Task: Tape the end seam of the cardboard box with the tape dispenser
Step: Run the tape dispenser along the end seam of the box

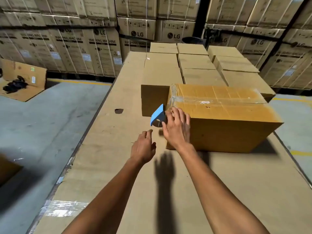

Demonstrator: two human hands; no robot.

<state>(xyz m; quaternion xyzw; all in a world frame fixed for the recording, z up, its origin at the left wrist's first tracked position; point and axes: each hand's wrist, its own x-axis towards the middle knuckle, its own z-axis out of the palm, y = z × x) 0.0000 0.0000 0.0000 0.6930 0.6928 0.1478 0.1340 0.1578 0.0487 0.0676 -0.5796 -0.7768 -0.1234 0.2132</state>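
Note:
A brown cardboard box (224, 115) lies on a large flat cardboard surface (108, 149). Clear tape runs along its top seam and folds over the left end. A blue tape dispenser (157, 116) hangs at that left end, its tape still joined to the box. My right hand (176, 129) is at the box's near left corner, fingers spread and touching the dispenser's side; whether it grips it is unclear. My left hand (143, 146) hovers lower left of the dispenser, fingers loosely curled, holding nothing. An open flap (154, 99) sticks out left of the box end.
Several smaller closed cartons (195, 65) stand in rows behind the box. Tall stacked appliance cartons (84, 48) wall the back. Grey floor (42, 119) lies left, with a flattened carton and dark cloth (16, 85) on it. The surface's left edge runs diagonally.

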